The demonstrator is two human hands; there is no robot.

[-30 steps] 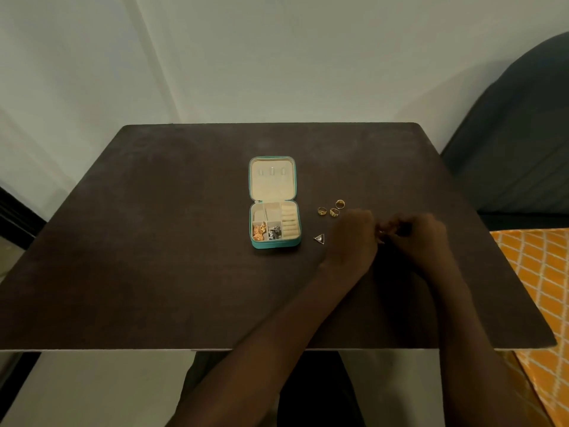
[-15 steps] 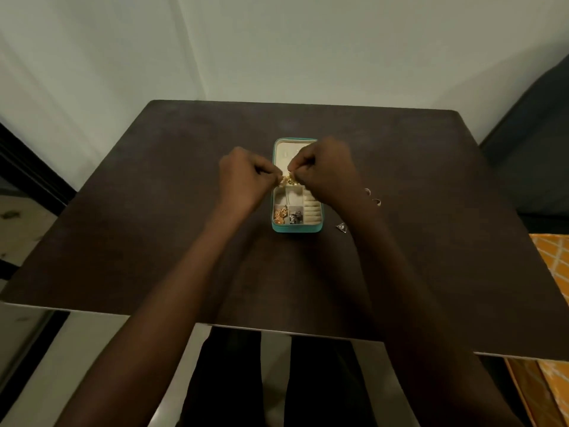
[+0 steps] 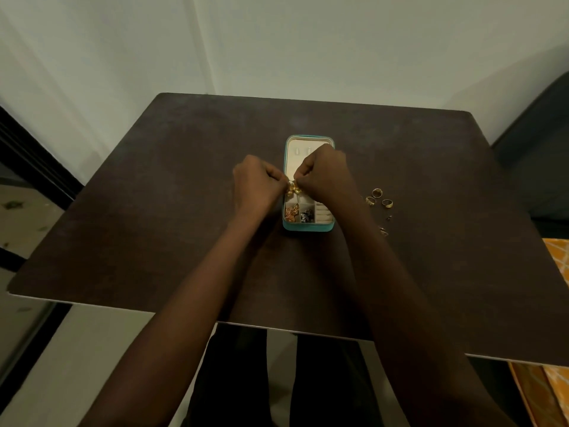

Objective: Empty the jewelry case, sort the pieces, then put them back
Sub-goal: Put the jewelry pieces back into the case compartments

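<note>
Teal jewelry case (image 3: pixel 308 228) is lying open mid-table; three gold rings (image 3: pixel 377 198) are sitting at its three o'clock.

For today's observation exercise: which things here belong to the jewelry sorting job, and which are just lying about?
Job: case; gold piece pinched by left hand and right hand; rings on the table; pieces in the compartments.

Lying about: orange fabric; dark seat.

Teal jewelry case (image 3: pixel 308 228) with cream lining, gold rings (image 3: pixel 377 192), dark brown table (image 3: pixel 154 211)

Matt dark table (image 3: pixel 154 211); shiny gold metal rings (image 3: pixel 377 192); cream-lined case (image 3: pixel 308 229).
</note>
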